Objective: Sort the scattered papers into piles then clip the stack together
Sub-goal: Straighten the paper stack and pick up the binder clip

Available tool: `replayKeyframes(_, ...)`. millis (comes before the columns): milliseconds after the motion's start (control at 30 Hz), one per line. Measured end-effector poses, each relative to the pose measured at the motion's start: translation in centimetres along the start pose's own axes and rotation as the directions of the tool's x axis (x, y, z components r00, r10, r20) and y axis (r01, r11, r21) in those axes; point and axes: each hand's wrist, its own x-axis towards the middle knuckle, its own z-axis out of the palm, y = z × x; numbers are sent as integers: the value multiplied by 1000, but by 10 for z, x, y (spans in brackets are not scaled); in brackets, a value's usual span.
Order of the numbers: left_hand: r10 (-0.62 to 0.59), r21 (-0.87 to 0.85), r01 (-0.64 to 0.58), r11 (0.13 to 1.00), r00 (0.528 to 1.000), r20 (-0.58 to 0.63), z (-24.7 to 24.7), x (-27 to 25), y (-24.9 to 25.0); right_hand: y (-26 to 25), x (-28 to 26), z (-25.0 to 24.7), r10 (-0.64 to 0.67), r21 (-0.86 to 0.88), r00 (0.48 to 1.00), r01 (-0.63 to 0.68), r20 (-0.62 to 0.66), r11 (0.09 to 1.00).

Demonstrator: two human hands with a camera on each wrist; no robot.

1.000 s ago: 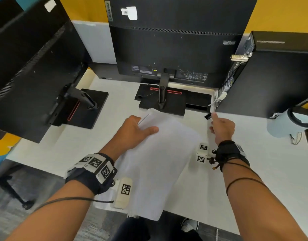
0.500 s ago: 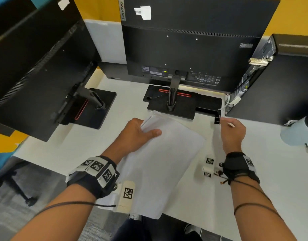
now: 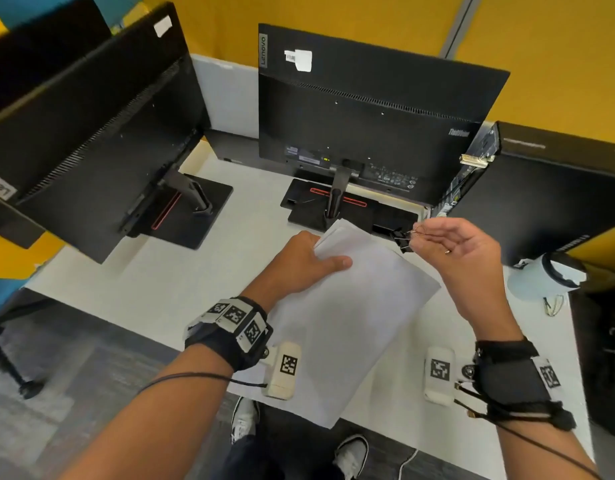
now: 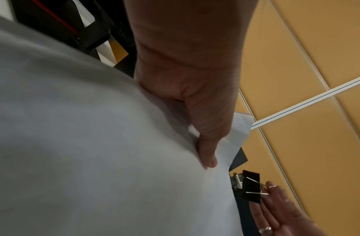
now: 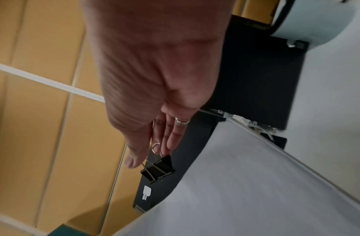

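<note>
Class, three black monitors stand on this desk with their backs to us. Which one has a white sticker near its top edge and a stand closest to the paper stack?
The middle monitor: its base sits just beyond the paper stack; the others stand off to the sides.

A white rectangular desk (image 3: 167, 285) stood before a yellow partition wall (image 3: 368, 26). On its far side two black flat monitors (image 3: 361, 126) showed their backs, one at the left (image 3: 91, 140). A grey carpet floor (image 3: 74, 393) lay near, under the desk edge.
</note>
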Motion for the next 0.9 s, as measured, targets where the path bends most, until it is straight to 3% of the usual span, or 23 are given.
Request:
replayKeyframes(133,40,-41,-40,998,999,17,7,-10,10,-12,-9,-11,-79,-127,996,84,44,988)
replayKeyframes(333,157,-28,-156,987,988,12,13,-26,24,-14,-18,-23,-132,-152,990,138,53,979)
replayKeyframes(767,372,-62,-369,927,927,38,19,-30,30,-34,-20,-39,-113,-207,985,139,133,968)
replayKeyframes(900,385,-78,-381,921,921,53,17,-30,36,-41,-16,-43,-53,-162,979,86,199,983)
